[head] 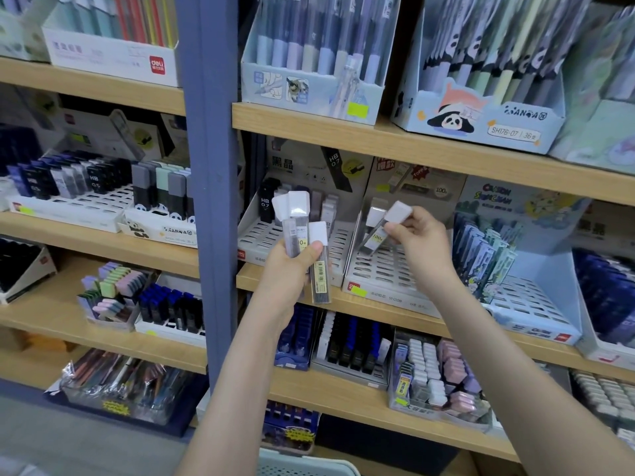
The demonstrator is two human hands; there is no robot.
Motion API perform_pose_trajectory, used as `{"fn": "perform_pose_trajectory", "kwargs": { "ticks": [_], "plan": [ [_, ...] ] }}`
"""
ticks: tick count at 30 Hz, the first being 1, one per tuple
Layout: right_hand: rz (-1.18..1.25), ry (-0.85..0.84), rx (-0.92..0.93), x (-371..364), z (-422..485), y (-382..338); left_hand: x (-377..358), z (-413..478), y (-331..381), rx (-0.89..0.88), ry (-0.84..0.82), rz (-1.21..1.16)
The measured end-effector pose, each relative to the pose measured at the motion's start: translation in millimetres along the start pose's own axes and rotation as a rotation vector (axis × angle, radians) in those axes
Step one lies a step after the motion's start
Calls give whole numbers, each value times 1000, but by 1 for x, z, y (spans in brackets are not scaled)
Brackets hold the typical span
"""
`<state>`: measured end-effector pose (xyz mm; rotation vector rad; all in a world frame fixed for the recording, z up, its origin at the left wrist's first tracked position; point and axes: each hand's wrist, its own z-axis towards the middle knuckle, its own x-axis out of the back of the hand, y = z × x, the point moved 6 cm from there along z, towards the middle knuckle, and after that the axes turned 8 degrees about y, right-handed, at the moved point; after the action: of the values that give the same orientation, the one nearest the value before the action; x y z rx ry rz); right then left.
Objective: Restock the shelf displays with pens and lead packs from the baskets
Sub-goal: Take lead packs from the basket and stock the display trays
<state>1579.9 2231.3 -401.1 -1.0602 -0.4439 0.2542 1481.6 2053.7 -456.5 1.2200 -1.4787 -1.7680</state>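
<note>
My left hand (290, 269) grips a bunch of three lead packs (302, 231), clear tubes with white caps, held upright in front of the middle shelf. One of them hangs lower and shows a yellow barcode label. My right hand (421, 240) pinches a single lead pack (386, 228) by its white cap, tilted with its lower end over the slotted white display tray (381, 273). One more white-capped pack (372, 213) stands at the back of that tray. To its left, another slotted tray (256, 235) holds black HB 0.7 packs and grey ones.
A blue upright post (209, 173) divides the wooden shelves. Pen display boxes (309, 87) fill the shelf above, eraser and lead boxes (433, 376) the shelf below. The rim of a pale basket (302, 467) shows at the bottom edge. A blue tray (525, 304) stands right of my hand.
</note>
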Motion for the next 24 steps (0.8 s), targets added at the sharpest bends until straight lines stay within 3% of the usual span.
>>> {"fn": "perform_pose_trajectory", "kwargs": {
  "ticks": [9,16,24],
  "plan": [
    [-375,-96,207,-9,0,-12,-2,-1,1,-5,-6,3],
    [-445,-252,344,-23,1,-17,-6,-2,-2,7,-14,29],
    [-632,-55,536,-19,3,-14,-7,-2,-6,10,-17,42]
  ]
}}
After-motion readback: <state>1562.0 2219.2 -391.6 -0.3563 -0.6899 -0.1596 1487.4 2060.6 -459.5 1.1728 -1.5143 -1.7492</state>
